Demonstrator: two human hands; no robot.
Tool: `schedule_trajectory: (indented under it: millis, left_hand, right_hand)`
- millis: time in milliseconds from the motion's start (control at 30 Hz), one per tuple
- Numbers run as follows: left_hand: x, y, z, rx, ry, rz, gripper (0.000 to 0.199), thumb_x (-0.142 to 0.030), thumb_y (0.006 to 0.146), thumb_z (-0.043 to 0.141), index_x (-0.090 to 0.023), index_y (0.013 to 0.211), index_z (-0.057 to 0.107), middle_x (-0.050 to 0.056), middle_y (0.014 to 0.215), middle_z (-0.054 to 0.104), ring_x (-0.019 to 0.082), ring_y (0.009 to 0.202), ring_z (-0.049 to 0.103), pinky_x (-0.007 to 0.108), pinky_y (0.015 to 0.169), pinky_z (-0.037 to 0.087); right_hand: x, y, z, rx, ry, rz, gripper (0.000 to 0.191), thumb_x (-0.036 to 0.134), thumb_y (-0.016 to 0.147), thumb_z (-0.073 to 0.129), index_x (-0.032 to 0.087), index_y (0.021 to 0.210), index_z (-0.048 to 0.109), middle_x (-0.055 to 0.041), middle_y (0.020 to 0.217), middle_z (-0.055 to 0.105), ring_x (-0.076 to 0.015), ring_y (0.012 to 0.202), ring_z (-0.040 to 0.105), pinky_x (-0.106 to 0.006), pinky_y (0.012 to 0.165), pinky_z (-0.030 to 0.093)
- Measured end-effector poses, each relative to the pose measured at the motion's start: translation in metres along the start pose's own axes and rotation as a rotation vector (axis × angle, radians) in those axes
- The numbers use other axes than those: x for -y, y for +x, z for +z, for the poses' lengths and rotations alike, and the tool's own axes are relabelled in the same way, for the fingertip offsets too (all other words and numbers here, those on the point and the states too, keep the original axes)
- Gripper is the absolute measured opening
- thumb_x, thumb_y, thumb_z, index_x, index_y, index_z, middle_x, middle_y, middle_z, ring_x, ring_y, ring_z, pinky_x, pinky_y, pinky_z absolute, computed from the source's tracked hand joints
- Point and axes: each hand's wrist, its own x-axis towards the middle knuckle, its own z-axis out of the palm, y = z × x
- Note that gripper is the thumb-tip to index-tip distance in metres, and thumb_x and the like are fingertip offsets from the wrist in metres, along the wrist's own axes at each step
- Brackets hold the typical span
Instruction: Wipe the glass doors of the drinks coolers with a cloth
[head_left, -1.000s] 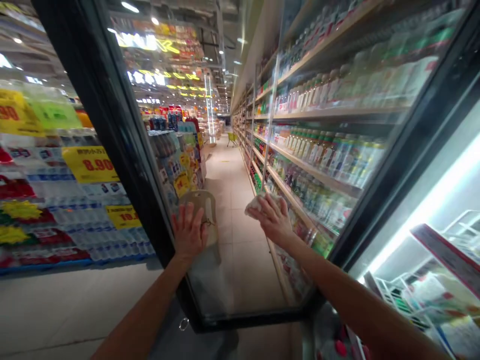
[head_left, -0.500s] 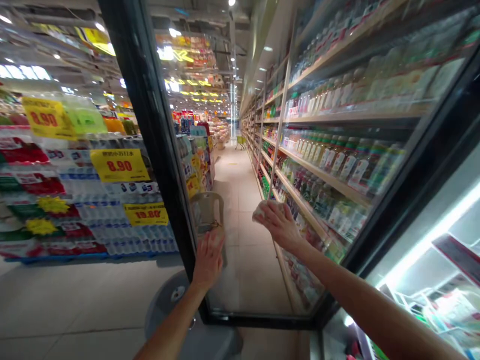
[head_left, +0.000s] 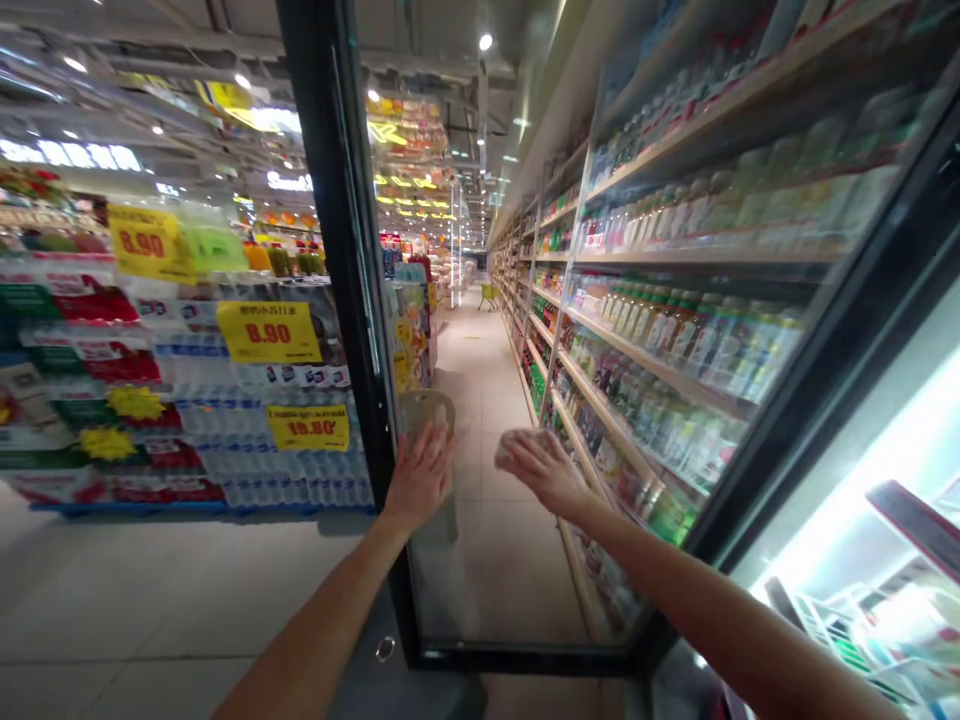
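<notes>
From afar I see a pale crumpled cloth (head_left: pixel 508 449) under the pressed-together fingers of the right hand (head_left: pixel 547 474), against the black-framed clear glass door (head_left: pixel 525 659), right of the loosely spread left hand (head_left: pixel 421 482)

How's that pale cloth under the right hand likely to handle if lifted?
The cloth is probably floppy: it looks bunched under the right hand. It's likely light too, being small enough for one hand to mostly cover.
</notes>
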Motion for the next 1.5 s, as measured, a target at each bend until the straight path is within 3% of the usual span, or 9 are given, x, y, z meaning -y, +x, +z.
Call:
schedule_trajectory:
  millis: [133,333,433,600,833,1033,1267,1433,1500]
  left_hand:
    - [0.000,-0.006,-0.003,0.031,-0.004,0.025,0.057,-0.015,0.080,0.047,-0.017,0.136,0.035,0.010,0.140,0.038,0.021,0.139,0.010,0.047,0.113,0.006]
    - [0.005,-0.007,-0.008,0.068,0.021,0.055,0.053,-0.017,0.081,0.046,-0.015,0.133,0.039,0.011,0.140,0.039,0.021,0.138,0.011,0.046,0.113,0.005]
    - [0.004,-0.009,-0.006,0.049,0.021,0.046,0.052,-0.017,0.081,0.045,-0.015,0.132,0.040,0.011,0.140,0.040,0.020,0.139,0.010,0.046,0.113,0.005]
    - [-0.003,-0.011,-0.003,0.032,0.010,0.020,0.055,-0.015,0.081,0.044,-0.014,0.135,0.035,0.011,0.139,0.040,0.021,0.139,0.010,0.049,0.113,0.007]
    - [-0.019,-0.009,-0.006,0.019,0.042,-0.057,0.062,-0.019,0.084,0.044,-0.016,0.141,0.022,0.012,0.143,0.034,0.023,0.138,0.010,0.052,0.112,0.008]
    - [-0.019,-0.013,-0.005,0.013,0.033,-0.057,0.062,-0.024,0.086,0.045,-0.020,0.142,0.019,0.010,0.144,0.030,0.023,0.138,0.009,0.052,0.112,0.006]
    - [-0.017,-0.017,-0.006,0.020,0.041,-0.044,0.058,-0.026,0.085,0.047,-0.021,0.139,0.027,0.009,0.142,0.036,0.020,0.138,0.009,0.048,0.113,0.004]
    - [-0.014,-0.017,-0.009,0.034,0.030,-0.017,0.061,-0.024,0.085,0.046,-0.018,0.141,0.022,0.012,0.144,0.032,0.022,0.138,0.006,0.051,0.112,0.005]
    - [-0.013,-0.017,-0.009,0.035,0.008,-0.024,0.063,-0.024,0.085,0.046,-0.019,0.142,0.019,0.012,0.145,0.029,0.023,0.138,0.006,0.051,0.112,0.004]
  right_hand:
    - [0.019,0.032,0.011,-0.094,-0.021,0.103,0.047,0.013,0.088,0.040,0.025,0.133,0.041,-0.0066,0.139,0.044,-0.0223,0.136,0.026,-0.051,0.109,0.020]
    - [0.068,-0.033,0.060,0.023,0.109,-0.173,0.037,0.019,0.091,0.037,0.018,0.126,0.048,-0.0036,0.130,0.054,-0.0105,0.124,0.042,-0.032,0.104,0.034]
    - [0.050,-0.035,0.045,0.045,0.107,-0.101,0.041,0.015,0.089,0.039,0.021,0.129,0.045,-0.0043,0.132,0.052,-0.0134,0.128,0.038,-0.038,0.105,0.032]
    - [0.017,-0.002,0.011,-0.074,-0.053,0.187,0.053,0.007,0.085,0.041,0.027,0.134,0.040,-0.0069,0.140,0.042,-0.0224,0.135,0.026,-0.052,0.109,0.017]
    - [0.033,-0.026,0.021,-0.056,-0.063,0.020,0.049,0.007,0.084,0.040,0.025,0.128,0.047,-0.0034,0.134,0.050,-0.0187,0.131,0.032,-0.047,0.111,0.015]
    - [0.008,-0.003,-0.009,-0.183,-0.157,0.349,0.047,0.009,0.084,0.042,0.028,0.126,0.049,-0.0070,0.134,0.049,-0.0226,0.134,0.029,-0.052,0.109,0.013]
    - [0.025,-0.025,0.002,-0.053,-0.081,0.114,0.057,0.001,0.078,0.039,0.028,0.128,0.047,-0.0037,0.130,0.053,-0.0189,0.131,0.034,-0.048,0.111,0.011]
    - [-0.024,0.005,-0.031,-0.269,-0.149,0.474,0.049,0.013,0.081,0.045,0.028,0.128,0.047,-0.0079,0.140,0.041,-0.0262,0.136,0.023,-0.055,0.108,0.015]
    - [-0.038,0.009,-0.037,-0.262,-0.186,0.544,0.048,0.016,0.081,0.045,0.028,0.128,0.047,-0.0073,0.143,0.036,-0.0272,0.138,0.018,-0.055,0.108,0.016]
